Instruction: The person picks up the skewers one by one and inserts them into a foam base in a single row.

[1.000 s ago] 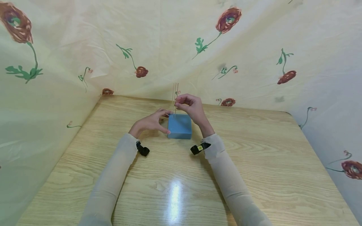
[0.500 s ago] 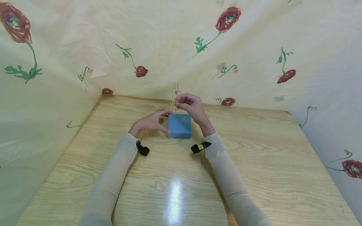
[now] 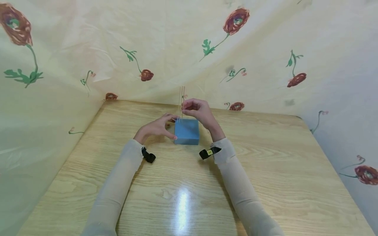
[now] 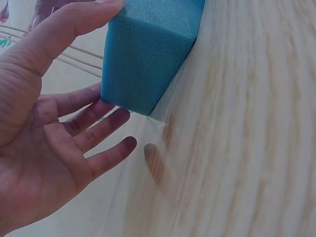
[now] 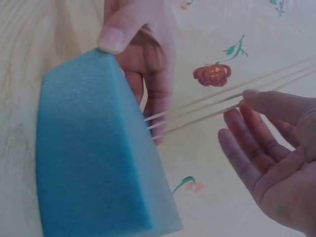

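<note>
A blue foam block (image 3: 187, 130) lies flat on the table, with three thin wooden skewers (image 3: 179, 98) standing upright along its far left part. My left hand (image 3: 156, 127) grips the block's left side, its thumb on the near corner and its forefinger at the back; the left wrist view shows the other fingers spread beside the block. Above the block, my right hand (image 3: 201, 113) pinches one skewer (image 5: 197, 121) between thumb and forefinger. In the right wrist view its remaining fingers are loosely bent, and the skewers enter the block's upper face.
The wood-grain table (image 3: 183, 177) stretches around the block. A flowered cloth (image 3: 177, 49) hangs behind it and along both sides. Each sleeve carries a black wrist strap, such as the left strap (image 3: 148, 155).
My right fingertips sit slightly lower on the skewer than half a second ago. The left hand and the foam block keep their places; the head view has shifted a little.
</note>
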`<action>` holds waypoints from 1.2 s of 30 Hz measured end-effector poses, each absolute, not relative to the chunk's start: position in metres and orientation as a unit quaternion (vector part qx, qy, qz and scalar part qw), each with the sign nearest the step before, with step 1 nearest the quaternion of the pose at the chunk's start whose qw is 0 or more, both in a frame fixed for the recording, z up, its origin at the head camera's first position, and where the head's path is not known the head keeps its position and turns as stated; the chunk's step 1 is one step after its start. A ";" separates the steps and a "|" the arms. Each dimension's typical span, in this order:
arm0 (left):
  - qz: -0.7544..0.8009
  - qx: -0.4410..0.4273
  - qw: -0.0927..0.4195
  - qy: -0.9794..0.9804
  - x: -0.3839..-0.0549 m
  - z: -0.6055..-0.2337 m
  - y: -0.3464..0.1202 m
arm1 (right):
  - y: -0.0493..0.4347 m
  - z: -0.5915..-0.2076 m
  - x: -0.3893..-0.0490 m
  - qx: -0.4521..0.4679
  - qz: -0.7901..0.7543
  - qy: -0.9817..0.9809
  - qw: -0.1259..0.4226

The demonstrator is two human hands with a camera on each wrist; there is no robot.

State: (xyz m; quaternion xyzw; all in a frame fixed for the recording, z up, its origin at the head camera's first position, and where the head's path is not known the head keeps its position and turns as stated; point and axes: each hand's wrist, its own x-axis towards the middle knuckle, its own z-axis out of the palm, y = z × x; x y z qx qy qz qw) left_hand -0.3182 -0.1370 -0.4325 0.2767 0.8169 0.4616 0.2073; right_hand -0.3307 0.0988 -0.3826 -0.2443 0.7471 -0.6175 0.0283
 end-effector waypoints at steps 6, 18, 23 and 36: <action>0.455 0.279 0.205 0.820 -0.317 -0.431 -0.137 | 0.105 -0.373 -0.330 -0.241 -0.587 0.771 0.054; 0.456 0.282 0.202 0.820 -0.318 -0.431 -0.137 | 0.146 -0.361 -0.332 -0.241 -0.494 0.829 0.102; 0.454 0.285 0.204 0.819 -0.318 -0.431 -0.137 | 0.164 -0.358 -0.326 -0.238 -0.461 0.846 0.123; 0.444 0.282 0.207 0.825 -0.317 -0.433 -0.136 | 0.213 -0.382 -0.321 -0.258 -0.375 0.876 0.159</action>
